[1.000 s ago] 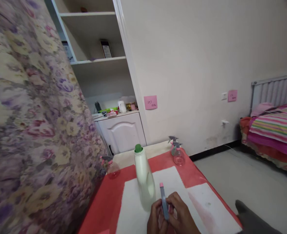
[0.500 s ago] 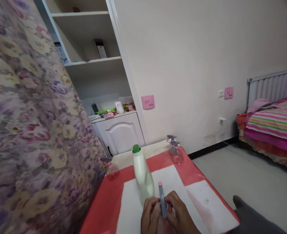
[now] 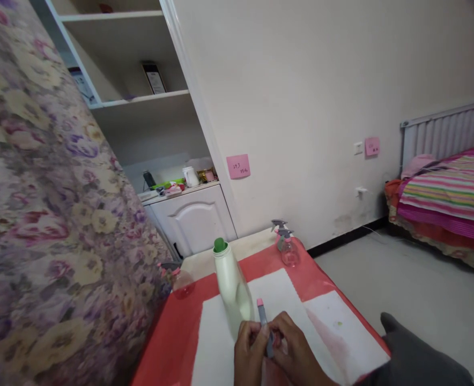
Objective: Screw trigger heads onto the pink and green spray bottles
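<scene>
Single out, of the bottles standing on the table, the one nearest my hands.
The tall, pale green bottle, just beyond the left hand, with a green piece at its mouth; the three spray bottles stand farther back.

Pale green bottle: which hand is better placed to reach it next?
Likely the left hand: it appears nearer the pale green bottle than the right hand, though both grip the grey pink-tipped piece.

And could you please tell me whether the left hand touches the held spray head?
Touching. The head view shows the left hand with its thumb across the spray head, no gap showing.
</scene>
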`<move>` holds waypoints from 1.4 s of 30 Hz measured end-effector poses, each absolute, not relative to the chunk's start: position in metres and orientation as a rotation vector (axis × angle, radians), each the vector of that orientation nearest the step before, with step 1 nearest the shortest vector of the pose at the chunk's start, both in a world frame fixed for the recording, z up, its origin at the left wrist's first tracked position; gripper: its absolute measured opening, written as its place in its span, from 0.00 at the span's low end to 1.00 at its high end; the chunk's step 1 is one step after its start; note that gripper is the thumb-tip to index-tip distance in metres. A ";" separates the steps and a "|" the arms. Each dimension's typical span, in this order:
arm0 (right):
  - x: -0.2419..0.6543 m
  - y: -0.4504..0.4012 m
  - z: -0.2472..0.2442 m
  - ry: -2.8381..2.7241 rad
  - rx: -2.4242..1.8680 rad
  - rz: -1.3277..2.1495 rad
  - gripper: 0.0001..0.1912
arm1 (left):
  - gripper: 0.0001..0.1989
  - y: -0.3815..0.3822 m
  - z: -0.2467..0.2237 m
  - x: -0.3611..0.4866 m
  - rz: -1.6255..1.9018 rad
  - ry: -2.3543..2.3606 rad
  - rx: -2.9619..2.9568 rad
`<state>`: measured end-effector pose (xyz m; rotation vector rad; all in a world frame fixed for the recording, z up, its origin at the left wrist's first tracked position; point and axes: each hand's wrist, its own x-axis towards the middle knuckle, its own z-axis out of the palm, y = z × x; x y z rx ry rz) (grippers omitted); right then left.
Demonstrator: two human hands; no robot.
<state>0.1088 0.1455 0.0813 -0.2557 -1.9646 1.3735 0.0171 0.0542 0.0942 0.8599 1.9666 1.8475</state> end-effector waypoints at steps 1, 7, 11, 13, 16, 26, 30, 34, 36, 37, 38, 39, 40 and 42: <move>0.111 0.147 0.084 -1.972 -0.231 1.385 0.02 | 0.20 0.054 0.095 0.016 1.835 1.967 0.874; 0.115 0.157 0.087 -2.014 -0.127 1.499 0.08 | 0.18 0.055 0.092 0.013 1.777 1.984 0.926; 0.111 0.157 0.080 -1.978 -0.193 1.467 0.05 | 0.18 0.056 0.089 0.014 1.799 2.023 0.917; 0.108 0.155 0.076 -1.977 -0.223 1.405 0.02 | 0.18 0.055 0.090 0.015 1.803 2.032 0.909; 0.106 0.152 0.071 -1.962 -0.253 1.337 0.04 | 0.19 0.054 0.098 0.020 1.802 2.047 0.884; 0.116 0.155 0.084 -2.019 -0.168 1.411 0.05 | 0.18 0.056 0.100 0.028 1.849 2.041 0.842; 0.111 0.156 0.075 -2.048 -0.216 1.289 0.10 | 0.19 0.056 0.105 0.031 1.832 2.042 0.805; 0.102 0.152 0.063 -1.982 -0.335 1.209 0.09 | 0.21 0.058 0.111 0.034 1.826 2.059 0.770; 0.101 0.149 0.064 -1.964 -0.400 1.195 0.09 | 0.21 0.058 0.110 0.034 1.834 2.069 0.754; 0.102 0.148 0.065 -1.965 -0.417 1.203 0.09 | 0.21 0.059 0.108 0.034 1.840 2.071 0.746; 0.104 0.148 0.068 -1.972 -0.410 1.228 0.07 | 0.21 0.059 0.107 0.034 1.844 2.070 0.739; 0.106 0.148 0.071 -1.980 -0.379 1.262 0.06 | 0.21 0.059 0.106 0.033 1.847 2.067 0.737; 0.108 0.149 0.073 -1.982 -0.328 1.299 0.06 | 0.21 0.059 0.105 0.033 1.849 2.065 0.741; 0.110 0.150 0.076 -1.982 -0.208 1.353 0.04 | 0.21 0.059 0.103 0.032 1.857 2.065 0.764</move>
